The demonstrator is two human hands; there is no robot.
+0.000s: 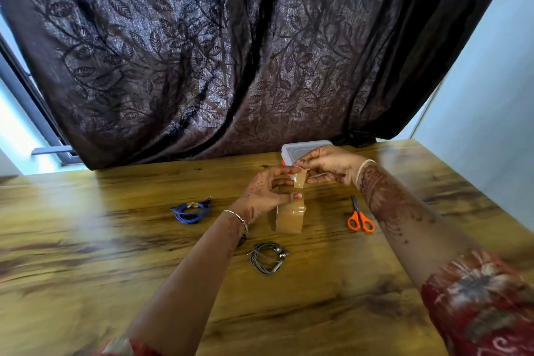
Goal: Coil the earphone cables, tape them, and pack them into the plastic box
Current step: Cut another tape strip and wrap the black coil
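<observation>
Both hands are up over the middle of the counter (pixel 115 240), working the tape roll (pixel 289 218). The left hand (pixel 268 191) grips the roll at its top edge, thumb pressed across it, which looks meant to brace the roll against the pull. The right hand (pixel 329 165) pinches the free end of the tape strip (pixel 300 179) between thumb and fingertips, the strip stretched up toward 12 o'clock, taut enough to be cut.

From the roll, the grey earphone coil (pixel 267 257) lies at 6 o'clock, close in front of the person, with no tape on it that I can see. My read is that this strip is for that one. The blue earphone coil (pixel 190 211) sits off at 9 o'clock with what looks like a tan tab across it, so probably bound already.

The orange scissors (pixel 359 218) wait at 3 o'clock, under the right forearm and handy for that hand. The plastic box (pixel 300 149) sits at 12 o'clock with its lid on, partly hidden by the right hand, in front of the dark curtain (pixel 231 52). Neither coil is packed.
</observation>
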